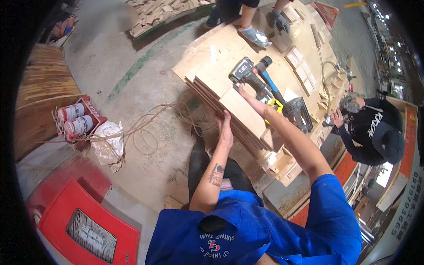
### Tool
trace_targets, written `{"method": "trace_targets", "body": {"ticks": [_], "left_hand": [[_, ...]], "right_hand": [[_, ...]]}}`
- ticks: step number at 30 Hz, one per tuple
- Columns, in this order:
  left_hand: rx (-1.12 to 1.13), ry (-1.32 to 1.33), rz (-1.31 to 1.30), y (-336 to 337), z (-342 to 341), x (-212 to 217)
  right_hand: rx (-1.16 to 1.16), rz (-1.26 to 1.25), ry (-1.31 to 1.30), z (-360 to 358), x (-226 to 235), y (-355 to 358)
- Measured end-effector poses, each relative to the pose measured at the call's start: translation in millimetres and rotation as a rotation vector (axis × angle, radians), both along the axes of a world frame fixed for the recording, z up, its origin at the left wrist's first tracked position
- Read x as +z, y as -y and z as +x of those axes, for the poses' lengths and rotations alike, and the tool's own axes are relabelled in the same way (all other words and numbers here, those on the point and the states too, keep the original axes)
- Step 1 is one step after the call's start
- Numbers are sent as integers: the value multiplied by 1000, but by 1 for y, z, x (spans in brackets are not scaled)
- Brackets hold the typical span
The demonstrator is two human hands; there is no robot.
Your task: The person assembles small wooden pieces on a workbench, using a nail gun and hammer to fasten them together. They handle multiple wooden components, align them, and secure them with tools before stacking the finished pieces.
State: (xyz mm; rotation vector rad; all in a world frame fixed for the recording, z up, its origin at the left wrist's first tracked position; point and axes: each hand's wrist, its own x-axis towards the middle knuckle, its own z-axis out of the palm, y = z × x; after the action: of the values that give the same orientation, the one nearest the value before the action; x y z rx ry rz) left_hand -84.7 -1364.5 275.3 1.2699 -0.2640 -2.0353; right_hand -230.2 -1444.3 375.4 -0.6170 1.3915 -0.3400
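Note:
A pale flat wooden board [242, 108] lies on top of a stack of thin dark-edged boards [207, 96] at the near edge of the workbench. My left hand [225, 129] grips the near edge of the board, thumb up on its side. My right hand [253, 100] holds its far edge, fingers bent at the far corner; some fingertips are hidden. Just beyond that hand lie a black and grey nail gun [248, 76] and a tool with a blue handle [272, 84]. A yellow-edged item [275, 107] is partly hidden by my right wrist.
A second nail gun [300, 114] rests on the workbench [198, 57], near small wood blocks [302, 70]. Across it are a co-worker's gloved hands [256, 36]; another person [375, 128] works at right. An air hose [150, 119] coils on the floor beside a white sack [108, 143].

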Motion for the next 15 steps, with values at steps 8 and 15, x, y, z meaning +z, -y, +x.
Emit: {"method": "trace_targets", "body": {"ticks": [8,15], "left_hand": [[91,-125,-113,-8,-12,-18],[38,-147,79,-7,-10,-1]], "right_hand": [[-10,45,286,0,-54,12],[15,-169,265,14,-51,-12]]}}
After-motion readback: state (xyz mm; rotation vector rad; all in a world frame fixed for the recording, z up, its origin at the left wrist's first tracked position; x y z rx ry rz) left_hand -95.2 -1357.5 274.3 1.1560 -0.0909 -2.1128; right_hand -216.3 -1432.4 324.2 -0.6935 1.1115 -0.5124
